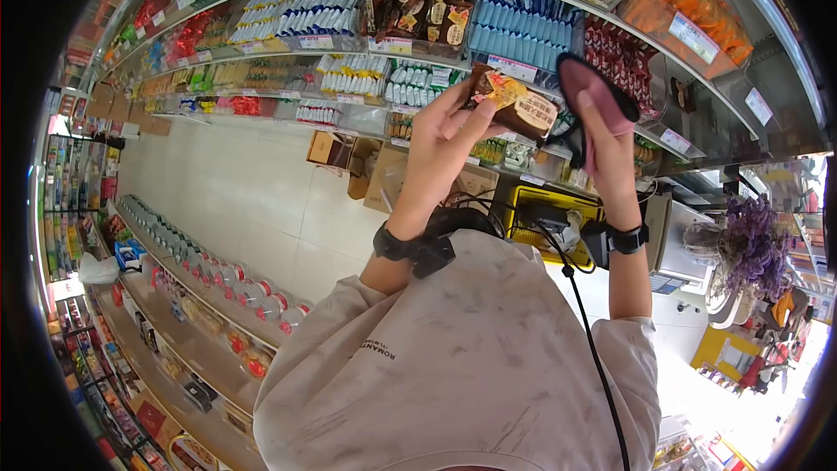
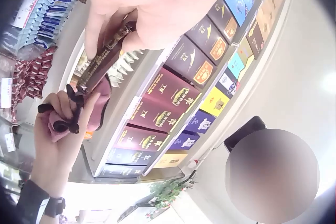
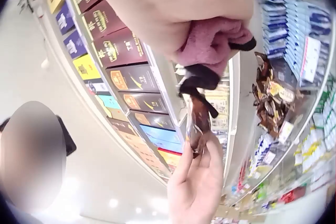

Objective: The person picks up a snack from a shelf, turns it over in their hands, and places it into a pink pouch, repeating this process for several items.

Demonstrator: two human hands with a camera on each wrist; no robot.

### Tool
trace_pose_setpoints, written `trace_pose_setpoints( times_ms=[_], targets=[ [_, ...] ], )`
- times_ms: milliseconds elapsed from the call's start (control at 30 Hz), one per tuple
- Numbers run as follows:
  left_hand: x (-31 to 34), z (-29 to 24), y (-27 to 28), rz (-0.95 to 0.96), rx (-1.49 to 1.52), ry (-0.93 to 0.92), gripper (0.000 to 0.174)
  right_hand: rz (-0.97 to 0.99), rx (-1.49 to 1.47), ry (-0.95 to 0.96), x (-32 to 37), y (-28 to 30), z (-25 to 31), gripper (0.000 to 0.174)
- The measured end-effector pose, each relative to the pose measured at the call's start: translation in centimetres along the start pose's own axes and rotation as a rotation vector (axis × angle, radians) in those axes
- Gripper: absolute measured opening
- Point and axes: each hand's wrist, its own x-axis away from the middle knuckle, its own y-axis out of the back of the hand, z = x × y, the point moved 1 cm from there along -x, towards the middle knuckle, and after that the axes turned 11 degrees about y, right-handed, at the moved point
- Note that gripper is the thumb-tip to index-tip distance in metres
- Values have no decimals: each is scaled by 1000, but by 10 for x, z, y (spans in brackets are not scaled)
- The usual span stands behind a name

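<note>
My left hand [image 1: 443, 144] pinches a brown snack packet [image 1: 534, 116] with a yellow and orange picture and a pale label, thumb on its front. In the left wrist view the packet [image 2: 100, 69] shows edge-on below that hand [image 2: 152, 8]. Bunched in my right hand [image 1: 608, 144] is a pink fleecy cloth [image 1: 593, 87] with black trim. The cloth [image 3: 210, 40] wraps about the fingers in the right wrist view, and its black strap [image 3: 202, 79] overlaps the top of the packet [image 3: 199, 119]. The packet is held up in front of the shelves.
Similar brown packets [image 1: 418, 9] fill a shelf bin, with light blue packets [image 1: 523, 30] beside them. A yellow basket [image 1: 514, 218] stands below the hands. Cardboard boxes [image 1: 384, 179] sit on the floor. A black cable [image 1: 593, 340] runs down over the shirt. Dried purple flowers [image 1: 750, 244] stand right.
</note>
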Motion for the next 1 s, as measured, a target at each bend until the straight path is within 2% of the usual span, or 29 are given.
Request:
trace_pose_setpoints(
  times_ms=[67,100,167,233,267,333,367,467,500,600,633,767,900,1000],
  targets=[
    [2,-2,7,-44,-35,-17,39,-14,234,-120,-7,16,6,27],
    [5,-3,8,-53,-30,-7,38,-94,216,-66,-9,9,1,27],
    [9,-7,8,-66,-19,13,38,19,190,-116,-8,0,-3,30],
    [8,2,10,-83,-33,-30,34,410,172,-324,-4,-4,1,34],
    [8,4,12,-95,-39,-56,33,548,182,-489,0,-11,4,31],
    [10,-1,17,-102,-101,-66,35,615,152,-284,10,-37,-1,29],
    [13,-3,22,-112,-132,-70,37,637,64,-358,9,-42,1,28],
    [19,-1,45,-214,-333,-52,39,565,111,-479,7,-57,0,27],
    [21,1,51,-253,-292,-101,40,515,184,-306,7,-63,-12,26],
    [38,-2,73,-430,-197,-163,39,682,397,-298,-7,-66,-40,26],
    [45,-6,79,-429,-102,-210,35,697,409,-211,-8,-69,-59,32],
    [78,-22,110,-564,-81,-240,32,966,529,-443,-8,-67,-166,45],
    [103,-21,133,-748,-76,-143,29,978,499,-455,34,-67,-287,43],
    [117,-11,147,-775,-73,-91,28,1047,481,-541,55,-72,-341,37]
  ],
)
